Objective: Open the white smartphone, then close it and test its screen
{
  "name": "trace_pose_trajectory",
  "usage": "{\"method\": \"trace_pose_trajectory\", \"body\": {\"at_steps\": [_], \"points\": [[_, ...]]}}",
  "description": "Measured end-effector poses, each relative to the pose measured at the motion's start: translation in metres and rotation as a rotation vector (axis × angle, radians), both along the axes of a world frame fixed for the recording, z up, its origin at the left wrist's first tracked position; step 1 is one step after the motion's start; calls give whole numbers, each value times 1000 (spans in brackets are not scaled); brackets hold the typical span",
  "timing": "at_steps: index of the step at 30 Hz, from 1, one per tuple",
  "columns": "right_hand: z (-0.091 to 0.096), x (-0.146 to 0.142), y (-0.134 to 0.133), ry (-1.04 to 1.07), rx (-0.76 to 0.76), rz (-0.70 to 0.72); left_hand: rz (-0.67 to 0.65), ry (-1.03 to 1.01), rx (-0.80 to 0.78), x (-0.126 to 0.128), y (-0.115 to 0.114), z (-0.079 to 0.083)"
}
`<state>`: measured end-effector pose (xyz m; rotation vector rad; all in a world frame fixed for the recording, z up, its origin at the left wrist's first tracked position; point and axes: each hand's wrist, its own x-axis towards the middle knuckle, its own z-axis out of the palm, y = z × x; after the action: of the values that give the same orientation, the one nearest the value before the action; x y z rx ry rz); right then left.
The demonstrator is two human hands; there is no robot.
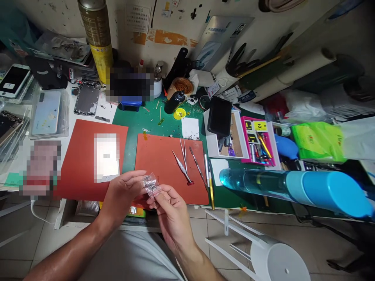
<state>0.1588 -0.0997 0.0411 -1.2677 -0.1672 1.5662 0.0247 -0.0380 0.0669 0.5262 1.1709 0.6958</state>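
Both hands hold a small clear plastic bag [150, 185] with tiny dark metal parts in it, perhaps screws, over the front edge of the red mat [166, 156]. My left hand [124, 195] pinches the bag's left side, its fingers partly behind it. At the lower right corner, my right hand [171, 207] grips the bag between thumb and fingers. Tweezers [183, 154], a silver pen-like tool [180, 166] and a thin metal pick [197, 166] lie on the mat. Left of them, a white phone [108, 164], its screen blurred out, rests on another red mat [79, 156].
A blue water bottle [263, 185] lies along the right side. Behind it are a white box [243, 152] and a pink tray [274, 160] of tools. Phones and a phone housing [87, 97] crowd the left. A tall spray can [98, 43] stands at the back. An open drawer [66, 218] juts out below.
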Motion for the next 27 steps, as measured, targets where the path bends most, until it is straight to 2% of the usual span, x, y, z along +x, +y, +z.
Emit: {"method": "trace_pose_trajectory", "body": {"at_steps": [12, 27], "points": [[-1, -1, -2, -26, 19, -9, -19, 1, 28, -2, -4, -9], [-3, 0, -3, -33, 26, 1, -4, -29, 2, -2, -4, -4]]}}
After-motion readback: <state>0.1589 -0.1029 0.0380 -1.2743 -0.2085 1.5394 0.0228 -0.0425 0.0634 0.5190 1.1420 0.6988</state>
